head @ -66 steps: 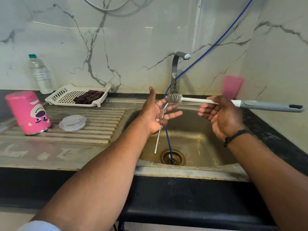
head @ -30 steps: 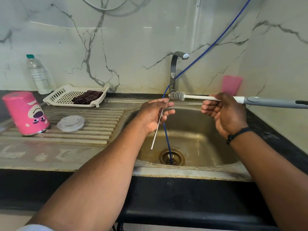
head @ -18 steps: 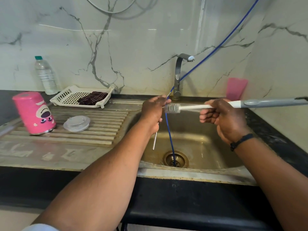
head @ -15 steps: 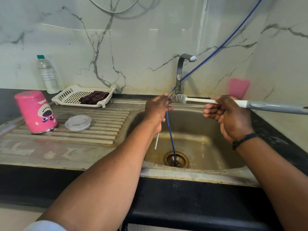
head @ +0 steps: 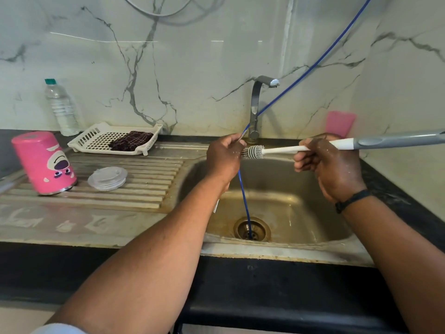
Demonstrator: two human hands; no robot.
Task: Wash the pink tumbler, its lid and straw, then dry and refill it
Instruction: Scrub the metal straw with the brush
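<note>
Over sink [head: 284, 249], left hand [head: 224, 157] grips straw [head: 216, 205] beside brush [head: 255, 151]

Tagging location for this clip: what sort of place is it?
Most likely a home kitchen: a steel sink with ribbed drainboard and tap, set in a dark counter against a marble-look wall, with a white drying tray.

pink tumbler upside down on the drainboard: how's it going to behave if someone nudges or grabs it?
The pink tumbler stands mouth-down and looks tilted on the ribbed drainboard, so a side nudge may tip or rock it. Its cylindrical shape means it would likely roll once down. The smooth wall, probably wet from washing, may be slippery.
</note>
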